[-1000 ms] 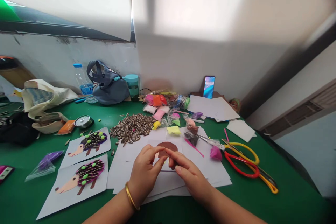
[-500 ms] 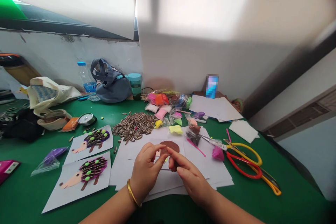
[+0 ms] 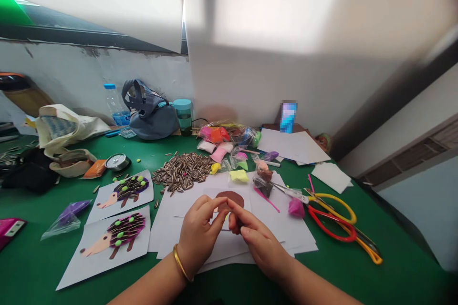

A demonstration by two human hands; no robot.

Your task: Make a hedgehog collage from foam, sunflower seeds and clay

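Observation:
Over the stacked white paper [image 3: 168, 228], the fingertips of my left hand [image 3: 200, 224] and my right hand [image 3: 263, 243] meet. Both hands have their fingers curled closed; anything between them is too small or hidden to make out. Just beyond the fingertips lies a flat brown clay shape [image 3: 236, 197] on a small sheet, partly covered by my hands. To the left are two hedgehog pictures, the nearer one [image 3: 96, 246] and the farther one [image 3: 113, 198], with purple clay bodies, seed spines and green dots. A heap of striped sunflower seeds [image 3: 184, 171] sits beyond my left hand.
Right of my hands lie red-handled scissors [image 3: 332, 231], yellow-handled scissors [image 3: 348, 207] and a magenta clay lump [image 3: 296, 208]. Bagged clay [image 3: 218, 134] is piled at the back. A blue-grey bag [image 3: 153, 116], a lidded cup [image 3: 184, 116] and a water bottle [image 3: 116, 107] stand along the wall.
My fingertips shift very slightly against each other. The whole view drifts a few pixels; the things on the table stay where they were.

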